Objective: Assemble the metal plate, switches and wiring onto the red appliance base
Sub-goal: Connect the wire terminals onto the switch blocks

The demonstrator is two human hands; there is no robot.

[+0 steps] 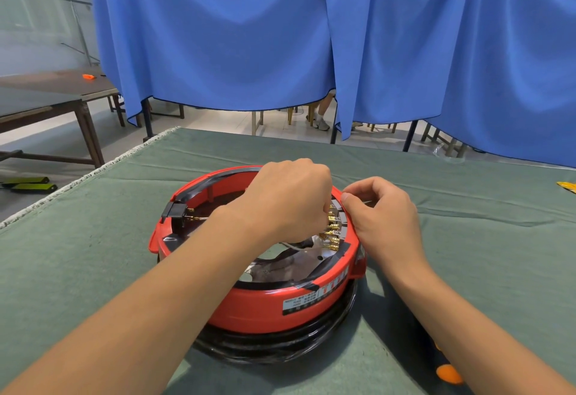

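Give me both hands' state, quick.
Left hand: fingers curled down inside the red base by the brass terminals; what it holds is hidden.
Right hand: curled at the rim, pinching a thin metal piece.

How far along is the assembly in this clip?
Mid-job. Done: the metal plate lies inside the red base, and a black switch block sits at the left rim. In hand: the left hand reaches in at the brass terminals on the right wall; the right hand pinches something thin at the rim. Left: whether further wiring remains cannot be told.
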